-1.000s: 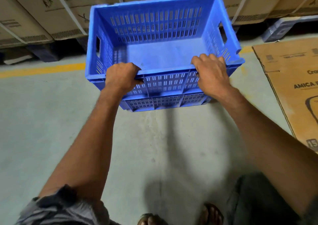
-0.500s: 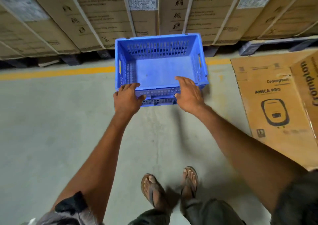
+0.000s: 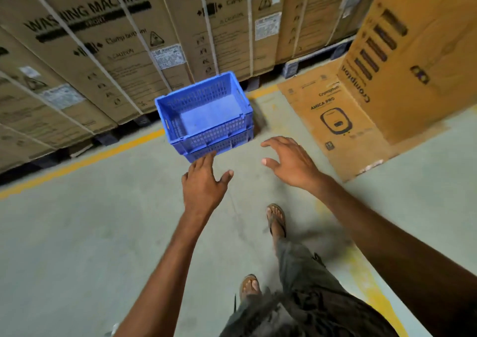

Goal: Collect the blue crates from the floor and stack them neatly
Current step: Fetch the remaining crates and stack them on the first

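A blue slotted plastic crate (image 3: 206, 114) sits nested on top of another blue crate (image 3: 222, 146), whose wall shows beneath it, on the grey floor by the yellow line. The top crate is empty. My left hand (image 3: 204, 182) hovers just in front of the stack's near corner, fingers spread, holding nothing. My right hand (image 3: 290, 160) is to the right of the stack, apart from it, fingers spread and empty.
Tall washing machine cartons (image 3: 108, 52) on pallets line the wall behind the crates. A flattened Crompton carton (image 3: 333, 120) lies on the floor at right, beside an upright carton (image 3: 413, 60). My sandalled feet (image 3: 276, 218) are below on grey floor.
Both hands have let go of the top crate and drawn back from it. The view has risen and pulled away from the stack.
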Available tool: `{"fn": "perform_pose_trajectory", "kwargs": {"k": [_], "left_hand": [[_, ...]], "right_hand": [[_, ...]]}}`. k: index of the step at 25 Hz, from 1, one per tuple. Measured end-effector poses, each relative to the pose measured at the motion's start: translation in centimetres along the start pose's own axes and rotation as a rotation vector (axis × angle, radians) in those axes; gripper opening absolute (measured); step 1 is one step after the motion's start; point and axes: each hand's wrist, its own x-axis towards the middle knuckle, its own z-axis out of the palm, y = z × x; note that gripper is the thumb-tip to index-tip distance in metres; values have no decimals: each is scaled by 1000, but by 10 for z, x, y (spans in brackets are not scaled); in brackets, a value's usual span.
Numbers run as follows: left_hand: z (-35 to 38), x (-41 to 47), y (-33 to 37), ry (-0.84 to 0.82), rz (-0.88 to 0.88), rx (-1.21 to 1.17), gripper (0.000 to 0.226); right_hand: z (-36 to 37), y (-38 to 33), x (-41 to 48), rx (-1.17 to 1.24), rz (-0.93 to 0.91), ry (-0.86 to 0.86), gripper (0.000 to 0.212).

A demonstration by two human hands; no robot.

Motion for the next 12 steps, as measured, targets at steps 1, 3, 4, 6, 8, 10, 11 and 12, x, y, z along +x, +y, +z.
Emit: {"fn": "perform_pose_trajectory", "kwargs": {"k": [1,3,4,6,8,10,11,12], "left_hand": [[-7,-22,9,-1,57,-1,67],[-18,-60,31,2,172,21,69],[-23,-81,43,-1,227,26,69],[-28,-121,69,-12,335,25,68],[-27,-161,98,-24,457,32,66],[-18,-200,129,-71,588,40,65],[-12,-221,148,-98,656,43,65],[-4,-240,166,-118,717,51,65]], "right_hand": [[-12,-3,-33,22,14,60,41],[-28,-7,-97,69,55,137,40],[-32,-10,-129,90,80,164,40],[-37,-8,-192,114,132,216,40],[-42,2,-251,129,187,287,40],[-47,20,-310,158,247,365,40],[-51,32,-344,175,289,412,40],[-56,44,-374,189,331,456,40]]}}
